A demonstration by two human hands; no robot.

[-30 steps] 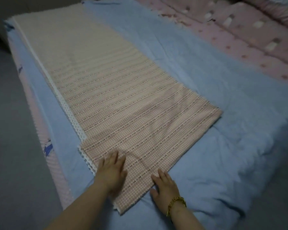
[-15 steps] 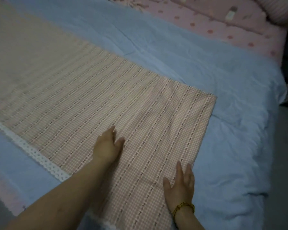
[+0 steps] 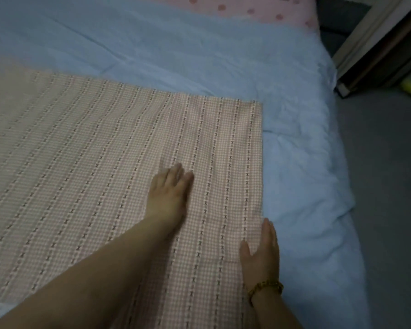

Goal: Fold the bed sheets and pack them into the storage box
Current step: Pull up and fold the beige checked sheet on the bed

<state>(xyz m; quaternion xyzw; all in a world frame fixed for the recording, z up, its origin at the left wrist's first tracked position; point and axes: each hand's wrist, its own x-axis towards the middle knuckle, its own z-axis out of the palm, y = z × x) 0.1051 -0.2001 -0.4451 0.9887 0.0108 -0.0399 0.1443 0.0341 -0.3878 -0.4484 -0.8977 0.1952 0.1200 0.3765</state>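
While the sheet lies beneath, left hand and right hand press, grips apart.

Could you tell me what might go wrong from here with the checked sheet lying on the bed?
The checked sheet lies on a rumpled blue cover; the flat left hand pushing on it could bunch both and set creases. The right hand rests at the sheet's edge, so that edge might slip out of line. Its bracelet could snag the weave.
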